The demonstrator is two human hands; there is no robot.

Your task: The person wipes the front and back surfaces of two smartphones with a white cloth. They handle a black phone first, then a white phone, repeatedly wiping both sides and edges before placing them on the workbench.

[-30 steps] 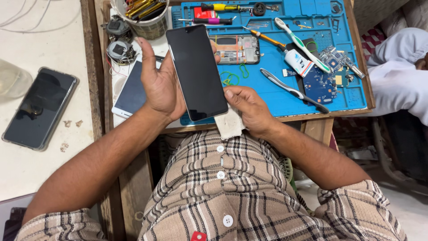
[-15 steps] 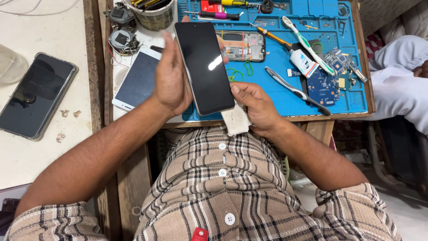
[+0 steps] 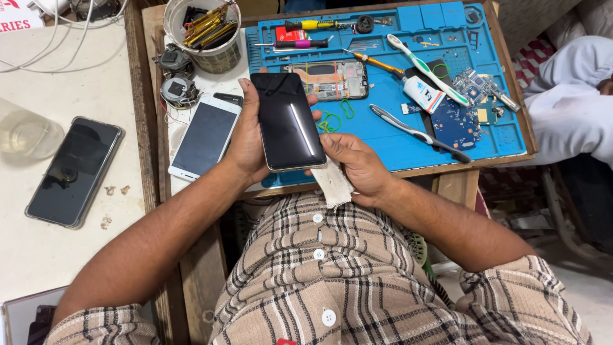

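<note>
Black glossy smartphone [image 3: 288, 121], screen up, streak of light across the glass, held over the near edge of the blue silicone repair mat [image 3: 408, 137]. Left hand [image 3: 246, 137] wrapped round its left side, thumb lying along the edge, fingertips showing past the right edge. Right hand [image 3: 357, 163] closed at the lower right corner, also pinching a strip of off-white cloth [image 3: 332, 182] that hangs down from under the phone toward the checked shirt. Just left of the left hand, a white-framed phone with grey screen [image 3: 204, 137], flat on the white board. Behind the held phone, an opened phone chassis [image 3: 329, 80] on the mat, with green rubber bands [image 3: 335, 115] beside it. Farther right: white and green toothbrush [image 3: 428, 61], small white tube [image 3: 419, 91], grey-handled tool [image 3: 418, 134], blue circuit board [image 3: 454, 121]. At the back, screwdrivers with yellow and pink handles [image 3: 306, 35] and a round tub of tools [image 3: 204, 32]. Well off to the left, a dark phone in a clear case [image 3: 73, 171] near a clear plastic cup [image 3: 25, 134].
</note>
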